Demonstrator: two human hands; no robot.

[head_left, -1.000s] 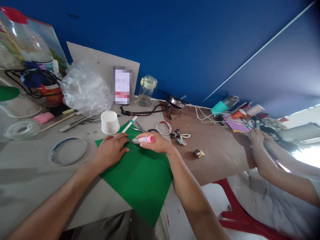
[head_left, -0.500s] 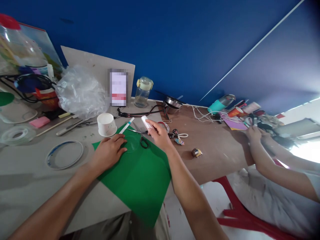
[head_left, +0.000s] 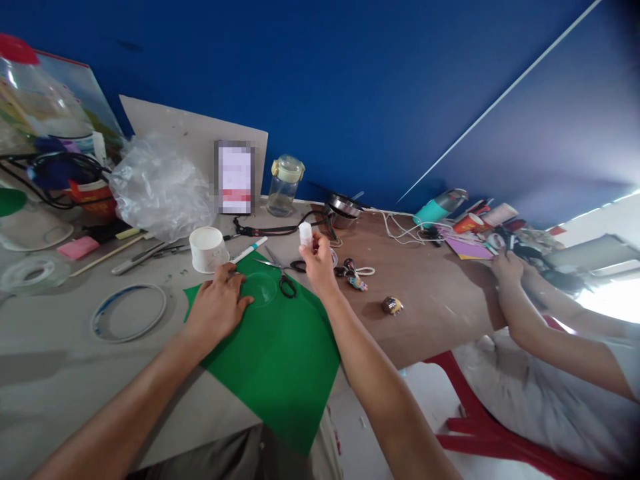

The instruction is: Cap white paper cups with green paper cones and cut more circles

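Note:
My right hand (head_left: 317,267) holds a white glue stick (head_left: 305,235) upright between its fingers, above the far corner of a green paper sheet (head_left: 280,373). The stick's lower end is hidden in my fingers. My left hand (head_left: 217,307) lies flat on the sheet, holding nothing, beside a round clear disc (head_left: 260,289). Black-handled scissors (head_left: 283,277) lie open on the sheet's far part, just ahead of my right hand. A white marker pen (head_left: 249,251) rests near the sheet's far tip, next to a white paper cup (head_left: 207,249).
A co-worker's hands (head_left: 507,270) work at the far right of the brown table (head_left: 430,307). A plastic bag (head_left: 160,190), a glass jar (head_left: 284,187), a tape ring (head_left: 129,313), keys (head_left: 353,275) and a small shell-like ornament (head_left: 393,305) stand around the sheet.
My right hand has lifted the glue stick off the sheet and turned it upright, uncovering the scissors. My left hand has stayed on the sheet.

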